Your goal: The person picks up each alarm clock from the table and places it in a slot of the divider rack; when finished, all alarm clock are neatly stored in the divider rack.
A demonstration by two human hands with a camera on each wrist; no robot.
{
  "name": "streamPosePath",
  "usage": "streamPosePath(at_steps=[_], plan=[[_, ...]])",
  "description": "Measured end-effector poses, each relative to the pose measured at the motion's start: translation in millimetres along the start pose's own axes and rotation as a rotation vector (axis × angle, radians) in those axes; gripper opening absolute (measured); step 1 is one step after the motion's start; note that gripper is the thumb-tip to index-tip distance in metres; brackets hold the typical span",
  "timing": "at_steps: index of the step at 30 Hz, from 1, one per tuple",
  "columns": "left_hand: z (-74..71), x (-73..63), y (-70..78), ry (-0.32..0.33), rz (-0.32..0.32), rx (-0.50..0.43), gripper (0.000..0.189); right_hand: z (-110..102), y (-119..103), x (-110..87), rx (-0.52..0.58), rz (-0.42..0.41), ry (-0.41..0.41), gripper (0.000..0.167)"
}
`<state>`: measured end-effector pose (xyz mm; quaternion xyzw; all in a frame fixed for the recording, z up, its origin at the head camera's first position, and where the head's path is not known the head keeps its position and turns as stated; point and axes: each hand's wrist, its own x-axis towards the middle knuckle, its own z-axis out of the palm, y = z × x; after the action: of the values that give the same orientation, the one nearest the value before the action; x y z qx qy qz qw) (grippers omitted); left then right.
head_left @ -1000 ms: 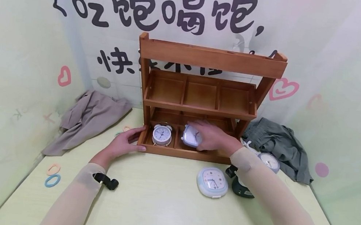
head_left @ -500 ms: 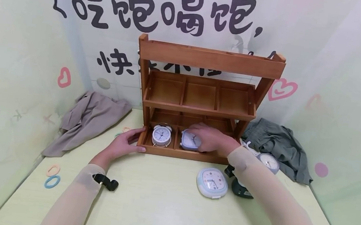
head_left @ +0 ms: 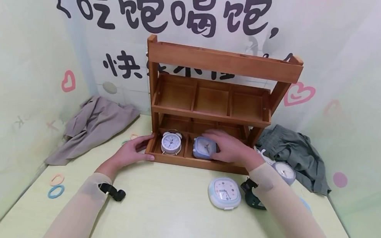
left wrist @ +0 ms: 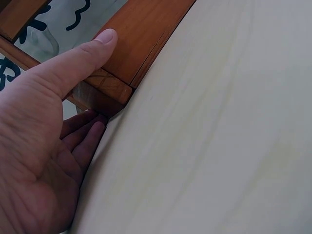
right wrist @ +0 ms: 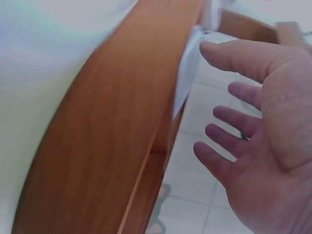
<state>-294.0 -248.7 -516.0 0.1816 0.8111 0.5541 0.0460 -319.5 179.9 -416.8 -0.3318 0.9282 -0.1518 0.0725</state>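
The brown wooden rack (head_left: 224, 62) has tiers of divided compartments. My left hand (head_left: 125, 155) holds its lower left corner; in the left wrist view the thumb (left wrist: 92, 52) lies over the front rail and the fingers reach round the side. A white twin-bell alarm clock (head_left: 171, 143) stands in the bottom left compartment. Beside it, in the bottom middle one, sits a blue rounded-square clock (head_left: 204, 147). My right hand (head_left: 234, 147) is close at that clock's right side. In the right wrist view its fingers (right wrist: 229, 114) are spread, with nothing between them and the thumb.
A pale blue clock (head_left: 224, 193) lies on the table before the rack. A dark clock (head_left: 255, 201) and a round grey one (head_left: 284, 172) are partly behind my right arm. Crumpled cloths (head_left: 97, 124) flank the rack; elastic rings (head_left: 56, 191) lie at left.
The blue clock has settled upright in the bottom middle compartment. My right hand has let go of it and shifted right. My left hand has stayed on the rack's corner.
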Motion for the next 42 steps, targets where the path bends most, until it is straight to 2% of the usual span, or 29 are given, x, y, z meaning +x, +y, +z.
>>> streamPosePath(at_steps=[5,11,17,24,31,37,42], plan=[[-1.7,0.8,1.4,0.004,0.008,0.01,0.095,-4.8,-2.0,-21.6,0.018,-0.021,0.064,0.085],[-2.9,0.9,1.7,0.005,-0.007,0.007,0.094,-6.8,-9.0,-50.9,0.049,-0.064,0.077,0.089],[-3.0,2.1,1.8,-0.001,-0.008,-0.002,0.094,1.7,-19.6,-79.8,0.067,-0.076,0.035,0.094],[-4.4,2.5,0.4,0.001,-0.018,0.011,0.095,20.1,-29.2,-106.9,0.043,-0.025,-0.06,0.105],[-1.7,3.2,-2.1,-0.001,0.001,-0.008,0.094,31.7,-31.5,-117.7,-0.05,-0.058,-0.047,0.11],[-0.3,2.5,-5.4,0.009,-0.002,0.009,0.095,37.9,-32.3,-120.3,-0.045,-0.009,-0.142,0.117],[-0.2,2.8,-5.4,0.008,0.0,0.023,0.095,43.1,-32.2,-120.1,-0.046,0.046,-0.188,0.122]])
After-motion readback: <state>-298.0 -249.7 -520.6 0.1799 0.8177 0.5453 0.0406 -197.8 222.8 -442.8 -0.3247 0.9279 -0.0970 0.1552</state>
